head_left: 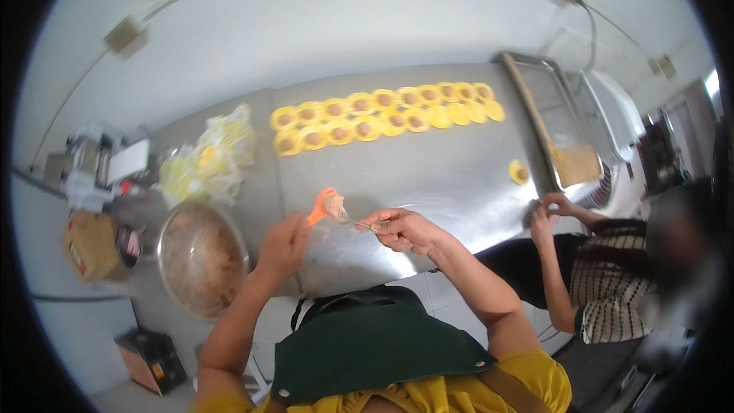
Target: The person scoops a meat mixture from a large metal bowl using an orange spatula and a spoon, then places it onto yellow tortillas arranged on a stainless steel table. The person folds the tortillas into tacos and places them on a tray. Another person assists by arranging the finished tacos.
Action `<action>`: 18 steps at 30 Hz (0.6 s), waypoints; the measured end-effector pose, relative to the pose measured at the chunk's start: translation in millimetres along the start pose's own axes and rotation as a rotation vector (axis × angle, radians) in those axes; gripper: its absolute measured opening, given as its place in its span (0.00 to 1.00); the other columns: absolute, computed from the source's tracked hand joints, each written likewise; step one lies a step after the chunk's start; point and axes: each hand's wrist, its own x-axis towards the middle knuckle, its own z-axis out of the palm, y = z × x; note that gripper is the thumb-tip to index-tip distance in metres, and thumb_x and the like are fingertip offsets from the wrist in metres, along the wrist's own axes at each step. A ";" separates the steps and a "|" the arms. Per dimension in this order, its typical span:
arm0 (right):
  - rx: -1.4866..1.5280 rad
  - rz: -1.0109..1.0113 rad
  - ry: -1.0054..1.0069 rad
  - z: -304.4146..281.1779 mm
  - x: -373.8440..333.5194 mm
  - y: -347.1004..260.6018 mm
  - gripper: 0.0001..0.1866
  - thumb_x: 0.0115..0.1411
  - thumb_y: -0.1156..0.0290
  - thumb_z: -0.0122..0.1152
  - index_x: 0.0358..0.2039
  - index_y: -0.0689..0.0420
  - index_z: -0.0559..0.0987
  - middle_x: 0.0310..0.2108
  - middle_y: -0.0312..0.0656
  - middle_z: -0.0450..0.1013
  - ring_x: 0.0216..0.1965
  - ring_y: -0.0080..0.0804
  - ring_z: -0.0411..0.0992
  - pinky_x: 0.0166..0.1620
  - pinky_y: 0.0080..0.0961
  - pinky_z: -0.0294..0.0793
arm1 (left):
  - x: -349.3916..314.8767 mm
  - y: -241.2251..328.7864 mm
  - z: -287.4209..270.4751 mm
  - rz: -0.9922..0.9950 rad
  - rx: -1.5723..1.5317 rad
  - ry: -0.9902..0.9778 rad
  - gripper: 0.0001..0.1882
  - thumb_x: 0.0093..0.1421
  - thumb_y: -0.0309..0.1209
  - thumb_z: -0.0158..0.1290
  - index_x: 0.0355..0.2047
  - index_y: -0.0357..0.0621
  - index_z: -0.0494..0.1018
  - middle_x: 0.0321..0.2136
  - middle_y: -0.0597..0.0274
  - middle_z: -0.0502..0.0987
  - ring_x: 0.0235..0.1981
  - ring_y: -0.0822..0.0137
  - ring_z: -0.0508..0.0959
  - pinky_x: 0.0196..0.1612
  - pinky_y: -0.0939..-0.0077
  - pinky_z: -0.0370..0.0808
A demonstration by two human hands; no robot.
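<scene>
My left hand (283, 245) is closed around the handle of an orange scoop (321, 200). A lump of pale pinkish-brown filling (334, 205) sits at the scoop. With its fingers pinched, my right hand (404, 230) grips a thin metal spoon (365, 226), whose tip meets the filling. Both hands are above the near part of the steel table (428, 176). Beyond them lie two rows of yellow round wrappers (456, 114). Most carry a ball of filling (395, 119); several toward the right end of the nearer row are bare.
At left stands a metal bowl (243, 260) of filling, with yellow-and-white plastic bags (206, 157) behind it. One filled wrapper (519, 172) lies apart at right, beside a rimmed metal tray (562, 168). A co-worker (619, 275) in a patterned top stands at the right end, hands near the tray.
</scene>
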 end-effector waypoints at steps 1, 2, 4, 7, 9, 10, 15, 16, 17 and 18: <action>0.104 -0.060 -0.006 -9.9 -11.7 -11.5 0.12 0.60 0.74 0.53 0.45 0.60 0.76 0.18 0.29 0.60 0.15 0.15 0.53 0.17 0.13 0.48 | 4.2 -5.4 9.0 -0.042 -0.007 0.032 0.14 0.65 0.36 0.42 0.31 0.37 0.68 0.18 0.50 0.67 0.19 0.56 0.68 0.26 0.64 0.65; 0.197 -0.118 -0.023 -19.2 -23.2 -27.5 0.12 0.61 0.73 0.53 0.45 0.60 0.76 0.18 0.27 0.59 0.16 0.12 0.51 0.18 0.11 0.45 | 7.0 -15.1 20.2 -0.089 -0.013 0.077 0.15 0.66 0.37 0.42 0.31 0.37 0.68 0.18 0.53 0.68 0.19 0.58 0.68 0.26 0.65 0.66; -0.044 -0.489 0.381 -32.1 -53.8 -68.4 0.13 0.61 0.74 0.52 0.46 0.60 0.76 0.20 0.29 0.62 0.18 0.14 0.54 0.20 0.13 0.52 | 2.9 -38.8 37.2 -0.191 -0.173 0.280 0.16 0.66 0.38 0.43 0.29 0.37 0.69 0.15 0.65 0.65 0.17 0.70 0.66 0.22 0.74 0.63; -0.505 -1.149 0.963 -97.6 -40.6 -95.0 0.13 0.63 0.72 0.50 0.47 0.58 0.75 0.23 0.29 0.66 0.23 0.15 0.62 0.27 0.15 0.63 | -7.4 -6.0 33.4 -0.586 -0.818 0.390 0.16 0.66 0.39 0.44 0.29 0.39 0.69 0.14 0.74 0.62 0.15 0.80 0.60 0.20 0.83 0.57; -0.923 -1.140 1.381 -181.2 9.6 -73.5 0.12 0.64 0.72 0.49 0.46 0.58 0.75 0.24 0.29 0.66 0.25 0.16 0.62 0.30 0.15 0.63 | -10.2 -0.8 31.7 -0.592 -0.946 0.404 0.15 0.66 0.39 0.44 0.29 0.41 0.69 0.14 0.74 0.60 0.14 0.82 0.57 0.18 0.85 0.54; -1.146 -1.100 1.570 -206.1 32.4 -58.3 0.12 0.64 0.73 0.49 0.46 0.58 0.75 0.25 0.29 0.66 0.26 0.16 0.62 0.31 0.15 0.63 | -16.7 -0.7 29.4 -0.607 -1.012 0.420 0.14 0.66 0.39 0.44 0.29 0.42 0.69 0.14 0.75 0.59 0.14 0.83 0.55 0.18 0.86 0.53; -0.612 -0.911 1.087 -132.2 81.4 -17.0 0.11 0.66 0.70 0.46 0.43 0.57 0.76 0.27 0.29 0.64 0.29 0.18 0.60 0.34 0.15 0.61 | -62.2 -24.8 8.2 -0.461 -1.539 0.438 0.11 0.63 0.40 0.49 0.31 0.47 0.69 0.16 0.75 0.59 0.17 0.80 0.60 0.21 0.85 0.57; -0.471 -0.855 0.949 -96.6 73.3 -9.8 0.11 0.66 0.69 0.46 0.42 0.58 0.75 0.27 0.29 0.64 0.30 0.18 0.60 0.35 0.15 0.61 | -64.6 -25.3 6.0 -0.487 -1.588 0.485 0.10 0.62 0.40 0.50 0.31 0.48 0.70 0.17 0.75 0.61 0.19 0.80 0.61 0.22 0.83 0.58; -0.470 -0.846 0.836 -70.1 75.7 3.5 0.11 0.66 0.68 0.46 0.42 0.58 0.75 0.26 0.28 0.63 0.28 0.17 0.58 0.33 0.15 0.59 | -63.0 -22.4 7.2 -0.494 -1.638 0.552 0.09 0.61 0.40 0.52 0.32 0.50 0.70 0.19 0.75 0.63 0.21 0.79 0.62 0.24 0.82 0.60; -0.466 -0.840 0.725 -46.9 77.2 15.6 0.11 0.66 0.67 0.47 0.43 0.58 0.75 0.24 0.27 0.61 0.26 0.16 0.56 0.31 0.15 0.58 | -63.5 -20.0 2.2 -0.512 -1.642 0.607 0.09 0.59 0.39 0.53 0.33 0.49 0.71 0.22 0.72 0.65 0.23 0.77 0.63 0.25 0.80 0.60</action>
